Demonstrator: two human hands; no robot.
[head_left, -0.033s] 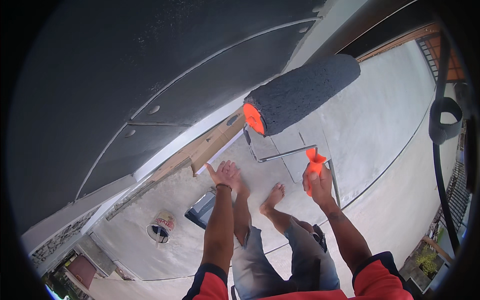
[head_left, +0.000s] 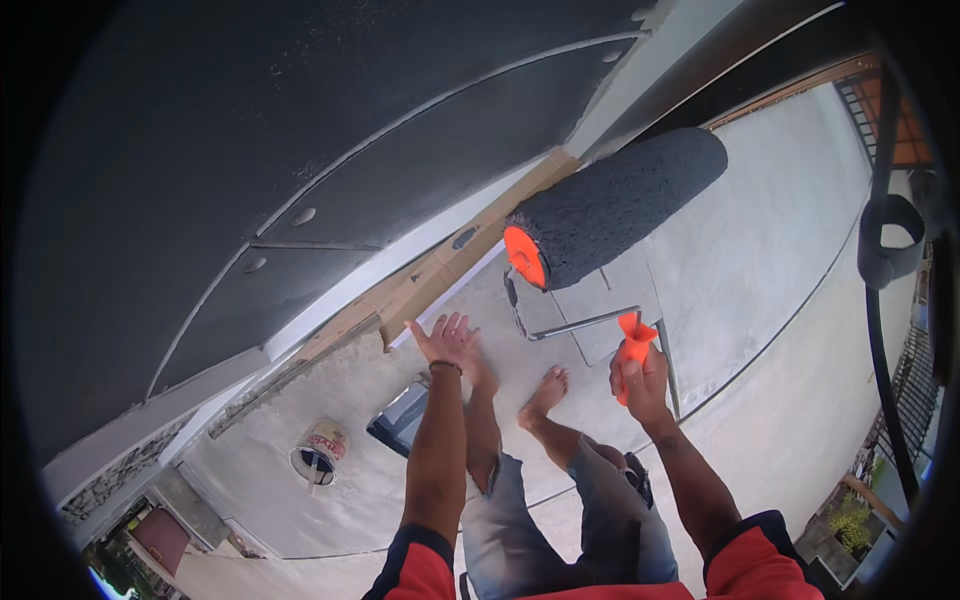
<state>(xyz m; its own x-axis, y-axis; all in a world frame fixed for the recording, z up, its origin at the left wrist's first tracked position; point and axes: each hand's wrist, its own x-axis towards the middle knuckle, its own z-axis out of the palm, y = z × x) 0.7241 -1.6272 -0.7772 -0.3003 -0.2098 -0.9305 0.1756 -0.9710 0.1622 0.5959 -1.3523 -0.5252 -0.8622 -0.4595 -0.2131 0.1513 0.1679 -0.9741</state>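
Note:
My right hand (head_left: 640, 382) is closed around the orange handle of a paint roller (head_left: 620, 205). The roller's thick sleeve is coated in dark grey and has an orange end cap; a bent metal frame joins it to the handle. It is held up in front of me, to the right of a dark grey painted wall (head_left: 230, 120). My left hand (head_left: 447, 342) holds nothing, its fingers spread, a thin dark band at the wrist. Below that hand, partly hidden by my left forearm, a paint tray (head_left: 395, 425) with dark grey paint lies on the floor.
Left of the tray stands an open paint bucket (head_left: 325, 440) with a stick or handle in it. Cardboard strips (head_left: 440, 268) lie along the wall's white base. My bare feet stand on the pale concrete floor (head_left: 760, 220). A dark strap (head_left: 888, 245) hangs at the right.
The roller and my right hand have moved slightly down and to the right, away from the wall. My left hand has shifted only a little, its fingers spread a bit wider.

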